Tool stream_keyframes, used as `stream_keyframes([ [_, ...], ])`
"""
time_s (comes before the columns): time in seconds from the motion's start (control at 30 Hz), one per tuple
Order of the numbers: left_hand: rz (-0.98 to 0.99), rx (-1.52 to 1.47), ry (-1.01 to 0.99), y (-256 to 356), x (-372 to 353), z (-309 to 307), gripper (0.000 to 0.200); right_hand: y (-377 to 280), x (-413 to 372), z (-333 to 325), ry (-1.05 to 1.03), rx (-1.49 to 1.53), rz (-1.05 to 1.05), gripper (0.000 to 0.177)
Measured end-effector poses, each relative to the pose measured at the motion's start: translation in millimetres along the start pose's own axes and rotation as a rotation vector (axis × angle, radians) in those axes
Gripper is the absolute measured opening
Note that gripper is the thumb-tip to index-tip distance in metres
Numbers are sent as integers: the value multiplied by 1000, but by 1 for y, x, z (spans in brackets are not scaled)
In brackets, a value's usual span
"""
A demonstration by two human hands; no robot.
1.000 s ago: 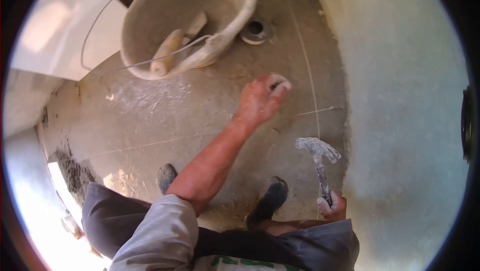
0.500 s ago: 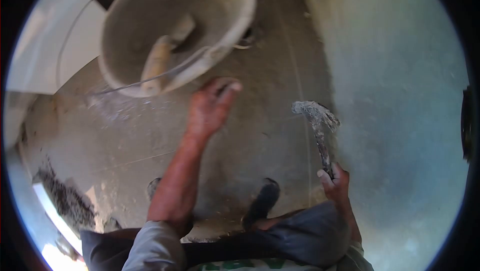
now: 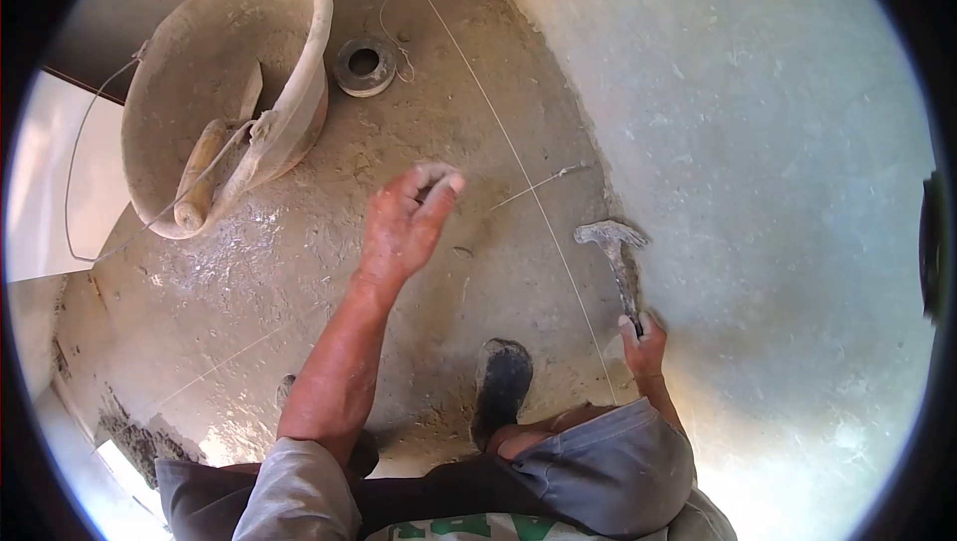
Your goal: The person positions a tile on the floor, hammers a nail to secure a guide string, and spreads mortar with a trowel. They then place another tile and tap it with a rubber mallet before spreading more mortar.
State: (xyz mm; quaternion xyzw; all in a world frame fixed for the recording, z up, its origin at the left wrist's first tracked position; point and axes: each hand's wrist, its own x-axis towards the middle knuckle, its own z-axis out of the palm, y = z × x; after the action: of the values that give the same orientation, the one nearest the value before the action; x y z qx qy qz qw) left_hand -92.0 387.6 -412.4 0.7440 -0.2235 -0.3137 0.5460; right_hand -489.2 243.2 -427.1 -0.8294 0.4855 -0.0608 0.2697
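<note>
"Grey crust all over that hammer (image 3: 616, 250) lol, where've you got it?"

"You've got it on the right side, down by the foot of the pale wall (image 3: 758, 142). Your right hand (image 3: 644, 344) is closed around the near end of its handle, and the head points to the far side."

"Ok, and your left hand (image 3: 407, 222)?"

"That's up off to the left of the hammer, well apart from it. Your fingers are curled with the thumb close to them and a small gap between. Can't tell if you've got anything pinched in there, tbh."

"What else is around you?"

"Far left you've got a big dusty bucket (image 3: 321, 17) with a wire handle (image 3: 68, 177). 1 trowel (image 3: 202, 167) is inside, wooden grip leaning over the near rim. Just right of the bucket there's 1 ring-shaped thing (image 3: 367, 89) on the floor (image 3: 429, 312). 1 pale string (image 3: 538, 204) runs from the far side to the near side, between your 2 hands, and 1 shorter line (image 3: 523, 189) crosses it. Near you is your dark boot (image 3: 501, 381), and near left you've got a dark crumbly patch (image 3: 150, 441)."
</note>
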Motion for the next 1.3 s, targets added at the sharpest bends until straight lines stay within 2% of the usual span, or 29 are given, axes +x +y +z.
stream_keyframes([
  [0.03, 23, -13, -21, -4, -3, 6, 22, 6, 4, 5, -4, 13, -6, 30],
  [0.1, 73, 18, -19, -8, -6, 14, 22, 17, 16, 12, 56, -147, -184, 27],
  [0.2, 203, 150, 4, -11, -11, 16, 23, 27, 13, 18, 47, -285, -207, 24],
  [0.23, 194, 149, 3, -11, -13, 15, 22, 36, 8, 21, 72, -345, -262, 26],
  [0.27, 231, 161, 21, -15, -12, 15, 22, 46, 0, 22, 40, -469, -182, 34],
  [0.3, 188, 171, 6, -18, -12, 15, 22, 32, 0, 19, -6, -424, -78, 42],
  [0.33, 188, 171, 19, -20, -11, 14, 22, 67, -6, 29, 165, -533, -186, 47],
  [0.4, 203, 133, 29, -18, -11, 5, 22, 56, -2, 22, 80, -600, -142, 51],
  [0.43, 210, 88, 23, -11, -14, -1, 22, 59, 0, 20, 59, -581, -182, 51],
  [0.5, 148, 70, 62, 6, -24, -14, 22, 61, 18, 6, -2, -679, -106, 46],
  [0.53, 98, 36, 66, 14, -32, -25, 22, 47, 29, -2, -31, -681, -138, 46],
  [0.57, 66, 36, 93, 23, -44, -35, 22, 32, 37, -15, -58, -648, -265, 42],
  [0.6, 22, 0, 121, 32, -56, -44, 22, 12, 42, -31, -84, -612, -389, 40],
  [0.63, -14, -41, 150, 45, -69, -53, 22, -30, 48, -45, -107, -617, -416, 40],
  [0.7, -87, -64, 192, 74, -100, -77, 22, -140, 55, -67, -372, -473, -227, 33],
  [0.73, -154, -75, 206, 90, -115, -90, 23, -170, 55, -75, -390, -445, -332, 26],
  [0.8, -202, -130, 282, 128, -146, -126, 24, -252, 37, -94, -480, -286, -264, 19],
  [0.83, -248, -147, 301, 147, -160, -146, 25, -278, 30, -104, -494, -290, -299, 19],
  [0.9, -285, -185, 356, 185, -191, -185, 25, -324, 20, -128, -726, -285, -281, 18],
  [0.97, -288, -109, 471, 212, -224, -222, 27, -371, 1, -153, -781, -320, -460, 21],
  [1.03, -339, -60, 524, 239, -268, -265, 28, -432, -21, -179, -914, -405, -408, 24],
  [1.17, -515, 35, 663, 261, -361, -333, 30, -509, -33, -202, -956, -489, -656, 20],
  [1.23, -577, 48, 761, 273, -405, -361, 32, -563, -44, -212, -965, -554, -583, 21],
  [1.27, -561, 45, 793, 281, -426, -374, 32, -582, -46, -214, -953, -554, -618, 21],
  [1.3, -652, 20, 826, 290, -446, -388, 32, -597, -46, -211, -887, -533, -681, 20],
])
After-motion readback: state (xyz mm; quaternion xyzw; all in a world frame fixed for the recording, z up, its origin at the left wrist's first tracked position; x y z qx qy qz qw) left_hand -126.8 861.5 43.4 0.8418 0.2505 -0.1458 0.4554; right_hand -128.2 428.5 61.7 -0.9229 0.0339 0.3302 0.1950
